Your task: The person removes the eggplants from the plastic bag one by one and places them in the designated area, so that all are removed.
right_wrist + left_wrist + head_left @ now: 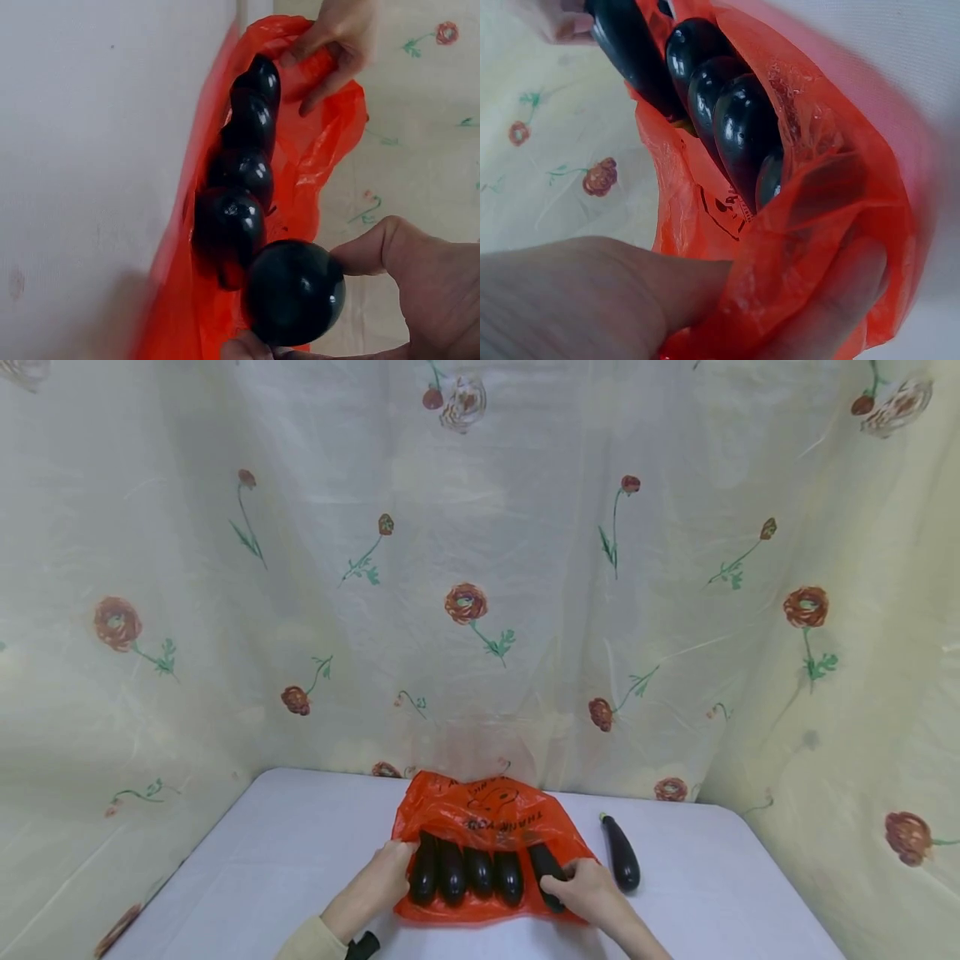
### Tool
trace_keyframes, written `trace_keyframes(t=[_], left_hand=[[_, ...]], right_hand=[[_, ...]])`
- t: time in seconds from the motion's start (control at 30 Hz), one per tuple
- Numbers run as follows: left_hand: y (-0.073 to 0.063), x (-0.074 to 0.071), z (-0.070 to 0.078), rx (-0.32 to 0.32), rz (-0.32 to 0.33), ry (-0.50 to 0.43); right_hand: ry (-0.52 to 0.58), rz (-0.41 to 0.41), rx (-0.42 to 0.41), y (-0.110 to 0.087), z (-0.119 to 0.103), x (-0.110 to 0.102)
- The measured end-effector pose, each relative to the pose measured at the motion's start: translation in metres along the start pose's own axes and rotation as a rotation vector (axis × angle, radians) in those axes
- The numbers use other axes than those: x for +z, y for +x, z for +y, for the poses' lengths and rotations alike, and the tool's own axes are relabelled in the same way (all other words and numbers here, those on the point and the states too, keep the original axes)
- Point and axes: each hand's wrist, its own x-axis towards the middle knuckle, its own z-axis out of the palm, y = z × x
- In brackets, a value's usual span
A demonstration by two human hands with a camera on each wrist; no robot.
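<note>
A red plastic bag (442, 806) with black print lies on the table, its mouth toward me. Several dark, glossy eggplants (452, 872) lie side by side in it. My left hand (386, 872) grips the bag's left edge; in the left wrist view the red film (810, 247) is pinched between thumb and fingers. At the right side of the mouth, my right hand (592, 889) holds another eggplant (546, 864) between thumb and fingers. The right wrist view shows the round end of this eggplant (294, 292) up close, beside the others in the bag.
One more eggplant (621, 856) lies on the white table (300, 835), right of the bag, with its green stem end pointing away. A flower-patterned curtain (525, 677) hangs behind the table and along both sides. A small black object (364, 946) shows by my left wrist.
</note>
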Motion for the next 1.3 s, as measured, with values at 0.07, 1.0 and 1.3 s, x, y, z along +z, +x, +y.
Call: trace_keyframes(t=[0.07, 1.0, 1.3], left_hand=[[0.0, 0.001, 0.0, -0.007, -0.003, 0.001], [0.0, -0.001, 0.001, -0.005, -0.002, 0.005], [-0.005, 0.002, -0.003, 0.077, 0.053, 0.028]], right_hand=[[-0.018, -0.017, -0.005, -0.003, -0.002, -0.001], [0.071, -0.193, -0.123, -0.041, -0.032, -0.03], [0.079, -0.054, -0.137, -0.042, -0.03, -0.044]])
